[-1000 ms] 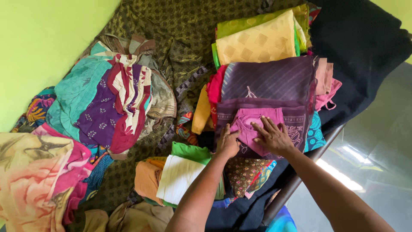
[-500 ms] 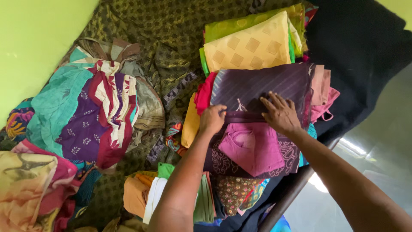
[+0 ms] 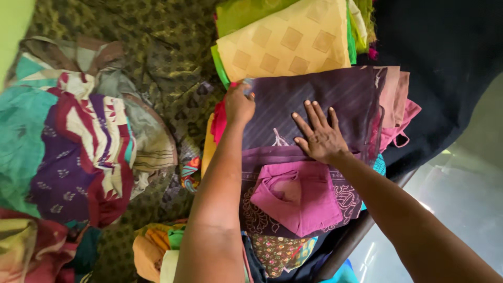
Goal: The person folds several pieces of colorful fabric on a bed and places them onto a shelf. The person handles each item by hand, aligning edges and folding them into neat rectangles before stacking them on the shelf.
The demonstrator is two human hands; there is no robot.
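A folded dark purple striped cloth lies on a stack of folded fabrics. My right hand rests flat on it with fingers spread. At the cloth's upper left corner, my left hand pinches its edge. A magenta blouse sits on a purple embroidered cloth just below my right hand. A yellow cloth with square patterns lies folded just beyond the purple one.
A heap of mixed clothes in teal, purple and maroon lies at the left on an olive patterned bedcover. Black fabric covers the right side. Orange and green folded pieces sit near my left elbow. Shiny floor lies at right.
Both hands moved away from me, off the magenta blouse and onto the dark purple striped cloth. The left hand went to its far left corner. The view shifted closer.
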